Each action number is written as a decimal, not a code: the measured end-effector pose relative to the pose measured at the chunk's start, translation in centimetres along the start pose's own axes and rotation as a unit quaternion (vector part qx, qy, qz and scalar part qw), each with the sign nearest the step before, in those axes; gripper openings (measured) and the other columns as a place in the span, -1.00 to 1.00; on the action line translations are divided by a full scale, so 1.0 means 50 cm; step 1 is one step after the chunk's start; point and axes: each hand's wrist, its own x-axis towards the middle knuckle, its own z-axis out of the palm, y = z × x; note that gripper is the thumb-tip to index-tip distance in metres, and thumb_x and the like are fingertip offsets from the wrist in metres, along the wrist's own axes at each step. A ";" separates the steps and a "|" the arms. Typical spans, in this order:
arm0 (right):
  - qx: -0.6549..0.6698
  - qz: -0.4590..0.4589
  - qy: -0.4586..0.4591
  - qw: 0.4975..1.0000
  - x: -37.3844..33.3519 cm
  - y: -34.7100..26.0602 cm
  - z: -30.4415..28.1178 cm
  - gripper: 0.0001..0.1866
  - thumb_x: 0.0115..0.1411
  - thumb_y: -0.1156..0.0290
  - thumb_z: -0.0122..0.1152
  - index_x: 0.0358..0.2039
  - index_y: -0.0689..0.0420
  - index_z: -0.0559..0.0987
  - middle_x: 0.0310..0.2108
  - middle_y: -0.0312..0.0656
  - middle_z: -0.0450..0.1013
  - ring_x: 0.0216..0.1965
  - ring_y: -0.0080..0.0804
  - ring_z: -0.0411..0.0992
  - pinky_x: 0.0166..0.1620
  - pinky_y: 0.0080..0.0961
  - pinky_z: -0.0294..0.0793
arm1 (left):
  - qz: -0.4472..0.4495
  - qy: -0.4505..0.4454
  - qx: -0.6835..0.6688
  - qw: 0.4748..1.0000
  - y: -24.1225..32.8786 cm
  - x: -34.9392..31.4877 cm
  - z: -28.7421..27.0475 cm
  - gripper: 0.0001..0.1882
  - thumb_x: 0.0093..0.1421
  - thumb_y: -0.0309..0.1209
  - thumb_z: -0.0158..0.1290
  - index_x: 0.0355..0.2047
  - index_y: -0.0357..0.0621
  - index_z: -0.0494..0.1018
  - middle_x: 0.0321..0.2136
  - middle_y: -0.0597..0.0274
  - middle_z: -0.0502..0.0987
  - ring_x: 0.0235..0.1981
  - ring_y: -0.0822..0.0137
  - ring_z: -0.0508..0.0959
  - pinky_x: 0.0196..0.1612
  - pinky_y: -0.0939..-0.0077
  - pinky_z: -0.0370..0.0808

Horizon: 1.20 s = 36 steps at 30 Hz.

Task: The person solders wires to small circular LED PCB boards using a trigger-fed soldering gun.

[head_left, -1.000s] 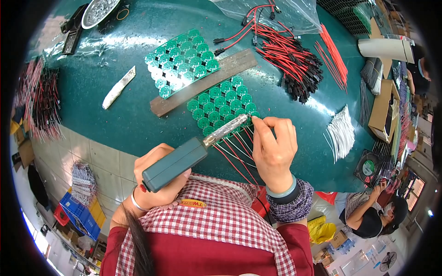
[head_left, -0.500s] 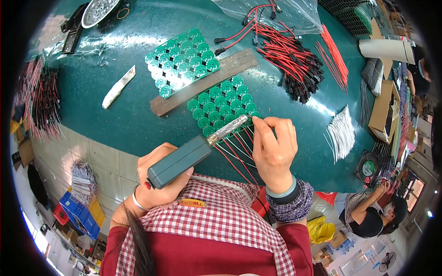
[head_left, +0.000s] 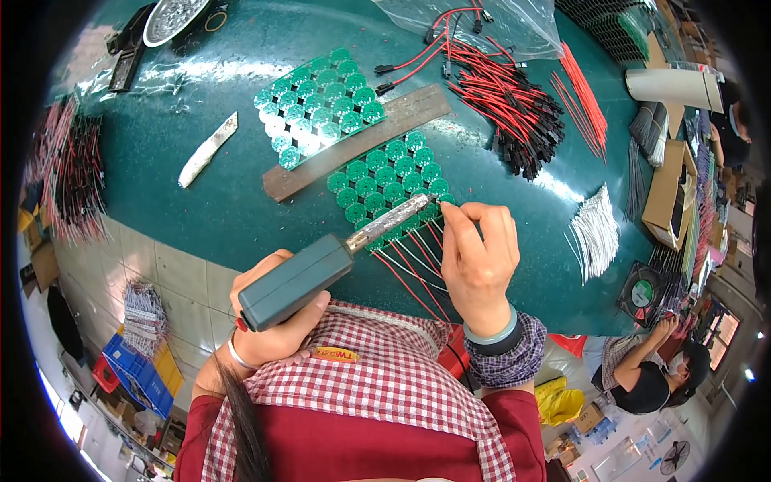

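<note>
My left hand [head_left: 271, 341] is wrapped round the dark green handle of a soldering iron [head_left: 297, 281]. The metal barrel slants up to the right, its tip over the lower right part of a green panel of round circuit boards [head_left: 384, 175]. Thin red and white wires [head_left: 411, 291] trail from this panel's near edge toward my apron. At the panel's right edge, my right hand [head_left: 483, 261] is closed in a pinch close to the tip. What lies between those fingertips is too small to make out.
A flat bar [head_left: 353, 146] separates the panel from a second green panel [head_left: 317, 100]. Red-and-black connector leads [head_left: 514, 104], loose red wires [head_left: 582, 96] and a white wire bundle [head_left: 596, 234] lie to the right. A whitish strip [head_left: 207, 153] is at left. Another person [head_left: 642, 373] sits at far right.
The soldering iron's handle has moved slightly down and left in my left hand, and its barrel has shifted so the tip shows over the boards. My right hand stays in place.
</note>
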 end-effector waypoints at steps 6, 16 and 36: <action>0.006 0.003 0.000 1.000 0.000 0.000 -0.002 -0.73 -0.08 0.68 0.31 -0.29 0.22 0.60 -0.39 -0.20 0.40 -0.39 -0.28 0.39 -0.36 -0.38 0.34 | -0.055 0.004 -0.018 0.998 0.005 -0.008 -0.005 -0.69 -0.05 -0.53 0.29 -0.23 -0.28 0.58 -0.35 0.11 0.61 -0.40 0.30 0.62 -0.29 0.50 0.54; -0.103 0.010 0.083 0.991 0.076 0.069 -0.055 -0.74 0.05 0.63 0.31 -0.19 0.21 0.60 -0.30 -0.12 0.44 -0.32 -0.19 0.41 -0.28 -0.33 0.42 | -0.101 0.029 -0.042 0.994 0.006 -0.017 -0.006 -0.72 0.02 -0.48 0.28 -0.23 -0.27 0.59 -0.40 0.19 0.64 -0.43 0.40 0.60 -0.31 0.51 0.53; 0.032 0.141 -0.024 0.989 0.019 0.071 -0.068 -0.73 0.00 0.61 0.35 -0.25 0.21 0.56 -0.29 -0.07 0.42 -0.23 -0.09 0.41 -0.18 -0.30 0.41 | -0.133 0.042 -0.052 0.989 0.017 -0.005 -0.005 -0.79 0.04 -0.52 0.28 -0.28 -0.30 0.59 -0.47 0.23 0.63 -0.49 0.47 0.57 -0.38 0.54 0.52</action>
